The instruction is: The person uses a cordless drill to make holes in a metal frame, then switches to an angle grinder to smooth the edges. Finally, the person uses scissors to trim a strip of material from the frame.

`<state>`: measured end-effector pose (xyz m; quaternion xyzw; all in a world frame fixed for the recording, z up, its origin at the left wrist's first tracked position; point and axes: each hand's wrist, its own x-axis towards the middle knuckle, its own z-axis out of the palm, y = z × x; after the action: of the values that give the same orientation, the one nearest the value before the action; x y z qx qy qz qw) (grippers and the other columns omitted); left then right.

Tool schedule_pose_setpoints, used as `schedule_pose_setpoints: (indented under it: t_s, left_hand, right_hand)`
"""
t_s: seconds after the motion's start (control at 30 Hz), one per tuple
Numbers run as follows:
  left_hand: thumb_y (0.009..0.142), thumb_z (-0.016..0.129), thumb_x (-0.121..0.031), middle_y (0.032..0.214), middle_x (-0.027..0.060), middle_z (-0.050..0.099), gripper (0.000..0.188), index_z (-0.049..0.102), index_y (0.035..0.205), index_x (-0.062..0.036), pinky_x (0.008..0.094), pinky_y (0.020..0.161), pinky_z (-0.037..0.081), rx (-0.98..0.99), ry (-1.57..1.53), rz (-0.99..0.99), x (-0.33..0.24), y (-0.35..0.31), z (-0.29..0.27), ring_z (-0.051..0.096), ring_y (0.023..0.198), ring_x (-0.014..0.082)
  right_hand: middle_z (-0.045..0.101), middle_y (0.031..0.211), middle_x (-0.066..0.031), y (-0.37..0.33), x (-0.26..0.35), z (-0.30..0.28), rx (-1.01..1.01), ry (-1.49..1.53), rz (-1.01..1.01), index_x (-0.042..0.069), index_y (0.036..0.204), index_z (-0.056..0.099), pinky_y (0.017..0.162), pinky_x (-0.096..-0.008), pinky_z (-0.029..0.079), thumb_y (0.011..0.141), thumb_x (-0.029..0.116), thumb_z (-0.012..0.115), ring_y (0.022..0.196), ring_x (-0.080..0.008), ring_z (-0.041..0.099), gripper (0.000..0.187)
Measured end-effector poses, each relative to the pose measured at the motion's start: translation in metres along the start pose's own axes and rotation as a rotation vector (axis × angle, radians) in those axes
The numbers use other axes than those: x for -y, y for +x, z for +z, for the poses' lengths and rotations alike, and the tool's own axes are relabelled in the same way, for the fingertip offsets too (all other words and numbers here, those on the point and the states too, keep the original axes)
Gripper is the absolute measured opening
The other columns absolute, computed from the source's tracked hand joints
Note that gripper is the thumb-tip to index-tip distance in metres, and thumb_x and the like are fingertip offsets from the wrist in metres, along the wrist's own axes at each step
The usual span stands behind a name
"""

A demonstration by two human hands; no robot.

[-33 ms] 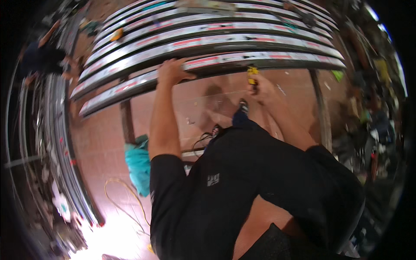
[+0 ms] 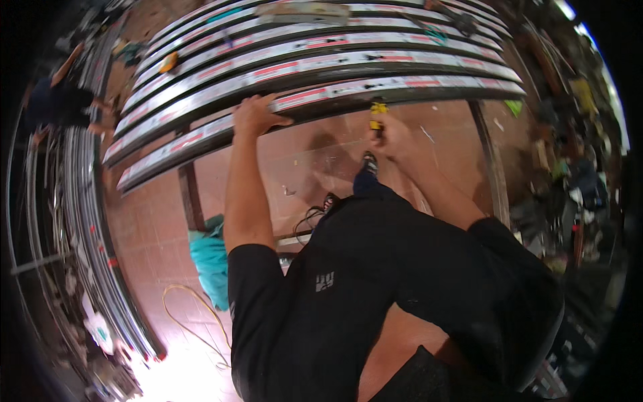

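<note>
Across the far part of the view, several long dark bars with white-and-red printed film lie side by side on a frame. My left hand (image 2: pixel 256 115) grips the nearest bar (image 2: pixel 201 136) left of its middle, fingers over its top and thumb stretched along the near side. To the right, just in front of the same bar, my right hand (image 2: pixel 388 132) is closed around a small yellow-and-black hand tool (image 2: pixel 378 114). The tool's upper end is close to the bar's near edge; contact cannot be made out. Blur hides its exact kind.
Frame legs (image 2: pixel 492 161) stand right and left under the bars. Teal cloth (image 2: pixel 211 261) hangs near the left leg, above a yellow cord (image 2: pixel 194 318) on the tiled floor. Long metal profiles (image 2: pixel 100 234) lie at left, near another person (image 2: pixel 60 100). Clutter (image 2: pixel 576 194) fills the right.
The whole view has shifted slightly, so the bars, hands and tool appear a little farther left. Both hands keep their places at the nearest bar and their holds.
</note>
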<state>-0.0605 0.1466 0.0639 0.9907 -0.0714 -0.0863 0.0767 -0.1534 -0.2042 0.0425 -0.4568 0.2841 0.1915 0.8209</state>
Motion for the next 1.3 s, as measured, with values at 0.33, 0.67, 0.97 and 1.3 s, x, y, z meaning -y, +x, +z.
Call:
schedule_pose_setpoints:
  t_s: [0.33, 0.67, 0.97, 1.3]
  left_hand:
    - [0.062, 0.091, -0.068, 0.123, 0.0087, 0.073, 0.089, 0.066, 0.141, -0.0361, 0.0563, 0.103, 0.048, -0.041, 0.025, 0.017, -0.008, 0.000, -0.004, 0.066, 0.122, 0.0326]
    - [0.061, 0.092, -0.066, 0.122, 0.0038, 0.073, 0.089, 0.068, 0.139, -0.0300, 0.0487, 0.107, 0.043, -0.296, 0.081, 0.068, -0.002, -0.010, 0.014, 0.065, 0.121, 0.0262]
    - [0.054, 0.093, -0.071, 0.164, 0.0158, 0.042, 0.122, 0.048, 0.158, -0.0250, 0.0545, 0.120, 0.035, -0.471, 0.157, -0.026, 0.004, -0.010, 0.023, 0.040, 0.151, 0.0358]
    - [0.053, 0.094, -0.070, 0.171, 0.0153, 0.034, 0.131, 0.041, 0.163, -0.0235, 0.0596, 0.125, 0.027, -0.285, 0.126, -0.143, 0.000, 0.000, 0.017, 0.031, 0.157, 0.0372]
  right_hand:
    - [0.064, 0.076, -0.0075, -0.002, -0.013, 0.008, 0.038, 0.116, 0.043, 0.009, 0.103, 0.060, 0.046, -0.0322, 0.043, 0.099, 0.025, 0.067, 0.054, -0.0148, 0.057, 0.019]
    - [0.069, 0.089, -0.0056, -0.075, 0.056, -0.078, 0.167, -0.454, -0.019, 0.004, 0.120, 0.062, 0.049, -0.0262, 0.047, 0.098, 0.027, 0.072, 0.061, -0.0133, 0.062, 0.033]
    - [0.071, 0.093, -0.0102, -0.073, 0.140, -0.113, 0.100, -0.404, -0.282, 0.001, 0.137, 0.055, 0.058, -0.0240, 0.054, 0.111, 0.042, 0.054, 0.069, -0.0110, 0.067, 0.050]
    - [0.073, 0.117, -0.0197, 0.122, 0.278, -0.120, -0.289, -1.144, -0.777, 0.007, 0.141, 0.063, 0.091, -0.0423, 0.055, 0.103, 0.043, 0.061, 0.100, -0.0323, 0.070, 0.052]
